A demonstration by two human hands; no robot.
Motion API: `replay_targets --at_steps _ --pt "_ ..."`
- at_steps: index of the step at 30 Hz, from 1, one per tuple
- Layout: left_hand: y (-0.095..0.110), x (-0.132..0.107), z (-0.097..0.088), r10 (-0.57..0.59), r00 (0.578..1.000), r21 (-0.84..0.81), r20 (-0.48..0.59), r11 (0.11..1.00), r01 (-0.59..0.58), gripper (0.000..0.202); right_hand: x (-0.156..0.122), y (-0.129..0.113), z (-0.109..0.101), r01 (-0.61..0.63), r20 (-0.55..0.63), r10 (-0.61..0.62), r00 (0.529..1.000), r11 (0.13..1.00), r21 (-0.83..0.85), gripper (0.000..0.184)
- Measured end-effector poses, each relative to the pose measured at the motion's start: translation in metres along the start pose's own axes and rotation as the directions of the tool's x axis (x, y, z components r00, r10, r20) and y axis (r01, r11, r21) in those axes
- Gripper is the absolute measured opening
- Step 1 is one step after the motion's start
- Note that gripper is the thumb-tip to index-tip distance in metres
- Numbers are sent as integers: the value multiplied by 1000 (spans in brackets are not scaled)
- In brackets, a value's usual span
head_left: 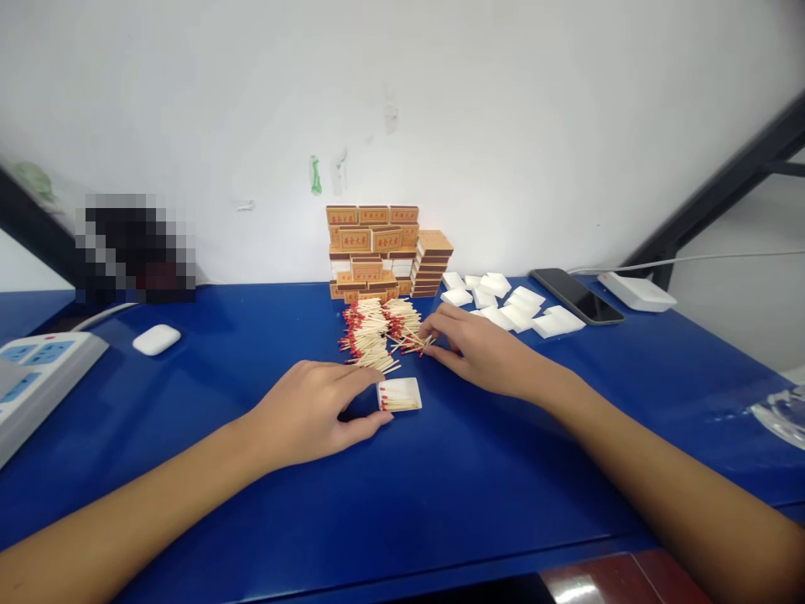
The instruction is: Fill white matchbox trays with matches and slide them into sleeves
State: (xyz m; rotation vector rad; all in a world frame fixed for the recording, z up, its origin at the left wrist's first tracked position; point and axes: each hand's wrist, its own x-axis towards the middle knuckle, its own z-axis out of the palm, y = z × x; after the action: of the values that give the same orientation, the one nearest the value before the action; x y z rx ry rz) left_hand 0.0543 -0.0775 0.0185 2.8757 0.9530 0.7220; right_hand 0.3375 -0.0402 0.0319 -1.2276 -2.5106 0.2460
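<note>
My left hand [314, 415] rests on the blue table [440, 495], thumb and forefinger pinching the left end of a small white matchbox tray [401, 393] that holds a few red-tipped matches. My right hand [481, 348] reaches into a loose pile of matches [374, 331] just behind the tray, its fingertips closed on some matches at the pile's right edge. Behind the pile stands a stack of brown matchbox sleeves [383, 247] against the wall. To the right of the stack lie several empty white trays [512, 306].
A black phone [575, 295] and a white adapter with a cable [636, 290] lie at the back right. A white earbud case [157, 339] and a power strip [31, 373] sit at the left. A clear plastic item [780, 415] is at the right edge.
</note>
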Motion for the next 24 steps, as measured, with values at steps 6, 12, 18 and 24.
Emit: replay_targets --at_steps 6,12,18,24 --pt "2 0 2 -19 999 -16 34 1000 19 33 2 -6 10 89 -127 -84 988 996 27 10" --pt "2 0 1 -41 998 -36 49 998 43 32 6 -4 20 76 -157 -73 985 997 13 12" --pt "1 1 2 -55 997 -47 59 997 58 31 12 -1 27 128 -137 -122 983 991 37 17" --pt "2 1 4 -51 997 -54 58 997 54 29 18 -3 34 154 -155 -148 977 988 29 10"
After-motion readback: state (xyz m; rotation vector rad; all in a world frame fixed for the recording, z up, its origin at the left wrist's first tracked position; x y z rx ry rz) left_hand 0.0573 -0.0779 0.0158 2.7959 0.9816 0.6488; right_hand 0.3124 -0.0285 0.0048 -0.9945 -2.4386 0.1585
